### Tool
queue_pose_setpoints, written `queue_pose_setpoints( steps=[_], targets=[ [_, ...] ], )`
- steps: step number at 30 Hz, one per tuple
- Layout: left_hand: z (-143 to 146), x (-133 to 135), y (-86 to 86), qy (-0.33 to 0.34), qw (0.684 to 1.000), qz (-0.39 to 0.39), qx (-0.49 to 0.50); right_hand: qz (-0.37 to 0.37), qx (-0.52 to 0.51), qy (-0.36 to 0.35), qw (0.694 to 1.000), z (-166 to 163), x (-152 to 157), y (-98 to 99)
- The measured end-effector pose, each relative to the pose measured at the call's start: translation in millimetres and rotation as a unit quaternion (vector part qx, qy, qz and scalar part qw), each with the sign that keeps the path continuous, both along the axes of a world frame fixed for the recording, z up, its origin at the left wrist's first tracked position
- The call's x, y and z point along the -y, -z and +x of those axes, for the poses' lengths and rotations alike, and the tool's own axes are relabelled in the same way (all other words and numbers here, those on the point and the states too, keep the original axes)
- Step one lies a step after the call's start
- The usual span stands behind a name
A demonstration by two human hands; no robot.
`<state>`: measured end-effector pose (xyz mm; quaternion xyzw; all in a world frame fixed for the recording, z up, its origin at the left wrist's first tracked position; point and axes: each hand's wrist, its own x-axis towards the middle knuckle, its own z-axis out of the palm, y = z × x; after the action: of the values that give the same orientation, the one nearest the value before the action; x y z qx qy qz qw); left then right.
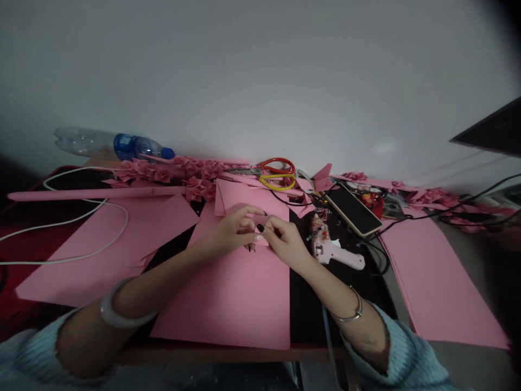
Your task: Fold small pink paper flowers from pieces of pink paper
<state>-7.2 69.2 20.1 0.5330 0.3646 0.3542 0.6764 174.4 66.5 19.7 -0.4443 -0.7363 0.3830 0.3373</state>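
The left hand (235,229) and right hand (285,243) meet, fingers curled nearly closed, pinching a small pink paper piece (262,239) above the large pink sheet (240,304) on the worktop (304,320). Fingers appear to hide its shape. A glue gun (341,256) lies beside the right forearm.

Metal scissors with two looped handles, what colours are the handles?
Red-orange upper looped handle, yellow lower looped handle; best seen in the head view.

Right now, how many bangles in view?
2: a white bangle around the left forearm, a silver bangle around the right forearm. Sleeves could hide more.
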Motion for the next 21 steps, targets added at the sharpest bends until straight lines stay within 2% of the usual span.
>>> queue_pose_setpoints(
  steps=[3,7,11,14,21],
  targets=[
    [0.1,0.3,1.0,-0.008,1.0,0.001,-0.007,0.005,-0.018,-0.01,1.0,-0.8,0.0,0.5],
    [0.8,-0.2,-1.7,-0.024,1.0,0.001,-0.012,0.022,-0.033,0.012,0.999,-0.6,-0.1,4.4],
    [2.4,0.3,-5.6,-0.057,0.998,-0.018,-0.018,-0.046,-0.113,0.062,0.991,0.2,-1.6,10.2],
    [3.7,1.9,-7.4,-0.08,0.996,-0.026,-0.033,-0.102,-0.169,0.066,0.978,-0.1,-2.5,9.7],
    [6.3,5.7,-4.5,-0.103,0.994,-0.011,-0.046,-0.093,-0.196,0.068,0.974,-3.0,-2.1,3.9]
  ],
)
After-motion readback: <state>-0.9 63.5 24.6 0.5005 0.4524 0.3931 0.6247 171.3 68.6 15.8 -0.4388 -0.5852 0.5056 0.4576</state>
